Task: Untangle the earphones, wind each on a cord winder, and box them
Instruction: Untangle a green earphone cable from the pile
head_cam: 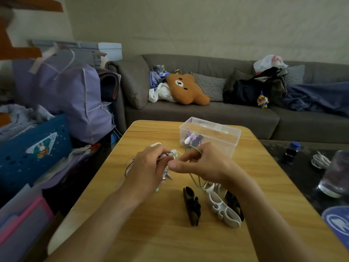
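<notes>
Over the middle of the wooden table (143, 224), my left hand (149, 167) grips a tangled bundle of earphones (171, 154) with white, black and pink cords trailing to its left. My right hand (204, 163) pinches a pale green cord (195, 181) that hangs down toward the table. A black cord winder (191, 205) lies near the front, with a white cord winder (221, 208) and another black winder (233, 204) beside it. Behind my hands stands a clear plastic box (222, 138) holding a wound purple-and-white earphone (191, 139).
A grey sofa (207, 114) with cushions and bags runs behind the table. A blue crate (34, 148) and purple bags stand at the left. On the dark surface to the right are a glass of water (335, 174), a coiled white cable (320, 160) and a small bottle (291, 151).
</notes>
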